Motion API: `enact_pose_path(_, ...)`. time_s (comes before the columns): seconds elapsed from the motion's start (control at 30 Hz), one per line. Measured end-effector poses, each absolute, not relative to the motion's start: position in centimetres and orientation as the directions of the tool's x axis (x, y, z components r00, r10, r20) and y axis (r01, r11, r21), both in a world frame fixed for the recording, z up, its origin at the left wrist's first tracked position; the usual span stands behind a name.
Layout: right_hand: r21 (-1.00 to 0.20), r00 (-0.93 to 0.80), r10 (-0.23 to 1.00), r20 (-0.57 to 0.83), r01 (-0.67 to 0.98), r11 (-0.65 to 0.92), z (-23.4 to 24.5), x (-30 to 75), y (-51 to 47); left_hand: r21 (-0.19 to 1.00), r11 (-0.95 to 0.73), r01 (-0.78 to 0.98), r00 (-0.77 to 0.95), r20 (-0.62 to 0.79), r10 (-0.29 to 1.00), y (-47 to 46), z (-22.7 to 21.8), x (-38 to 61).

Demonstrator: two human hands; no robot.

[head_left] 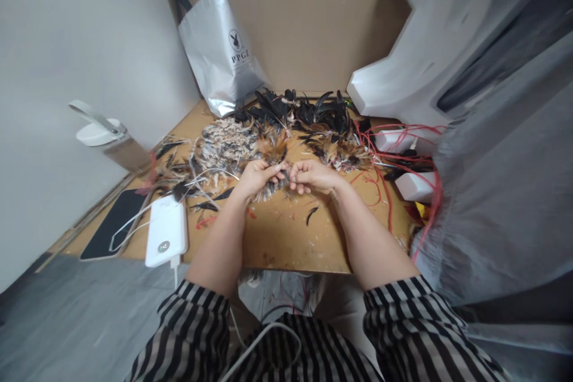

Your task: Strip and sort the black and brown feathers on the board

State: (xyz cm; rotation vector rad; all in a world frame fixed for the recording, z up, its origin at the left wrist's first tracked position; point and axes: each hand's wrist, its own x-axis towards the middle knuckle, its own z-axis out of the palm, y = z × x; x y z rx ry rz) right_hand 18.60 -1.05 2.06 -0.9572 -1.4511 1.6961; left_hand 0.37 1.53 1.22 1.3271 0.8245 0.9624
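— What's on your left as you sit there?

— A white-lidded metal flask [110, 142] lies tilted against the grey wall. Nearer me is a flat black phone [111, 224], and just beside it a white rectangular power bank [166, 237] with a white cable running off it. All rest on the brown wooden board [286, 242].

— And your left hand?

— My left hand [257, 178] reaches forward from a striped sleeve, forearm bare, wrist bent slightly inward. Its fingers are pinched together on a small bundle of brown and speckled feathers [274, 186], thumb on top.

— Where is that bundle exactly?

— Right at the middle of the board, between my two hands, just above the surface, in front of the big heap of loose black and tan feathers [286, 125].

— The right hand?

— My right hand [313, 176] comes in from the other side, knuckles up, fingers curled and closed on the same bundle. The two hands nearly touch at the fingertips.

— Further right?

— A tangle of thin red cords [394, 155] spreads over white plastic blocks [414, 186]. Behind the heap, a silver foil bag printed PPGZ [221, 54] leans on the cardboard wall.
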Motion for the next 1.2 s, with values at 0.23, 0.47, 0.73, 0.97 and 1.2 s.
enact_pose_path(0.23,-0.989,-0.416,0.908,-0.058,-0.103,-0.11,1.8,18.4,-0.7,0.969,0.046,-0.241,0.378,0.05,0.924,1.6,1.7,0.1)
enact_pose_path(0.47,-0.994,-0.149,0.985,0.088,-0.084,0.076,2.0,17.9,-0.7,0.902,0.33,-0.278,0.573,-0.119,0.81,1.3,1.7,-0.2)
enact_pose_path(0.73,-0.985,-0.063,0.99,0.128,-0.129,0.119,2.2,17.1,-0.8,0.838,0.447,-0.313,0.614,-0.181,0.769,1.2,1.3,0.3)
enact_pose_path(0.97,-0.945,-0.195,0.981,0.006,-0.321,-0.058,1.5,17.0,-0.6,0.844,0.434,-0.316,0.554,-0.208,0.806,1.6,0.8,0.6)
enact_pose_path(1.2,-0.893,-0.276,0.959,-0.07,-0.411,-0.183,1.1,17.1,-0.3,0.881,0.383,-0.279,0.541,-0.185,0.82,1.6,0.5,0.7)
